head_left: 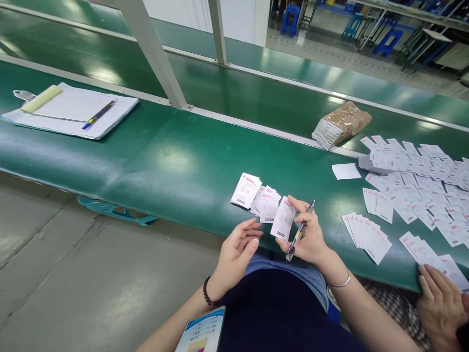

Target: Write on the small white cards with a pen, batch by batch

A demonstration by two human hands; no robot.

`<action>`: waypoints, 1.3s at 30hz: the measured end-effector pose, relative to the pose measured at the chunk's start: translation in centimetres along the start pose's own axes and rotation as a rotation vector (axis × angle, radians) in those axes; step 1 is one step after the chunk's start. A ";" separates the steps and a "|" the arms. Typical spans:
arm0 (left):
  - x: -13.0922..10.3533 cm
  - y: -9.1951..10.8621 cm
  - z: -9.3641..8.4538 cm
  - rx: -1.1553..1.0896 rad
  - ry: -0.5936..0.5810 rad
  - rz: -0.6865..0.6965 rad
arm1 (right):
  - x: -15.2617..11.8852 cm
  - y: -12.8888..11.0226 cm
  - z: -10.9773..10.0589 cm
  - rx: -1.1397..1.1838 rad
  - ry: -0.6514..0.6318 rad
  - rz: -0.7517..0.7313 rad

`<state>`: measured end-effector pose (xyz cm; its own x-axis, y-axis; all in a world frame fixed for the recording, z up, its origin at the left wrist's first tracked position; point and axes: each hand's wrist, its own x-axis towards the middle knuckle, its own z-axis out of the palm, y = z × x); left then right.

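Empty and loosely open, the left hand (236,254) is nearer than the right to the neat stack of small white printed cards (246,189). Right of that stack, the right hand (311,239) pinches a white rectangular card with red print (283,217), long axis pointing away from the body, plus a slim dark pen (299,234). Fanned white cards (269,204) lie between stack and held card.

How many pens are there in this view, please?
2. The first pen lies on the clipped papers at the left; the second pen is held in the right hand. Others may be hidden under the papers or slips.
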<state>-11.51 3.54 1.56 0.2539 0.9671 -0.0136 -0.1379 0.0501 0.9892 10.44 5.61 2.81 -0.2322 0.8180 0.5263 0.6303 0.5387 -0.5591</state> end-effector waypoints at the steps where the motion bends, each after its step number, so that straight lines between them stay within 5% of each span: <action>1: 0.2 0.3 0.8 -0.186 -0.107 -0.126 | -0.3 -0.2 -0.3 0.014 0.001 -0.037; 4: 0.8 0.8 3.2 -0.468 -0.363 -0.349 | -1.3 -0.5 -1.0 0.014 -0.051 -0.100; 8: 0.7 0.7 5.3 -0.312 -0.397 -0.371 | -2.8 -0.7 -2.0 0.118 -0.056 -0.029; 12: -0.2 0.6 6.2 -0.257 -0.459 -0.382 | -3.5 -1.0 -3.4 0.413 0.143 0.430; 16: -1.0 0.5 7.2 -0.234 -0.499 -0.420 | -3.5 -1.1 -4.6 0.651 0.177 0.754; 21: -1.6 -0.2 8.3 -0.353 -0.432 -0.490 | -3.7 -0.5 -5.2 0.871 0.135 0.824; 39: -2.3 -0.7 9.0 -0.395 -0.446 -0.624 | -4.8 -0.2 -5.8 0.775 0.111 0.822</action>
<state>-3.37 -1.01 2.27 0.7350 0.5494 -0.3974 -0.1498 0.7031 0.6951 15.75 0.38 4.12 0.1314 0.9797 -0.1513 -0.0757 -0.1423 -0.9869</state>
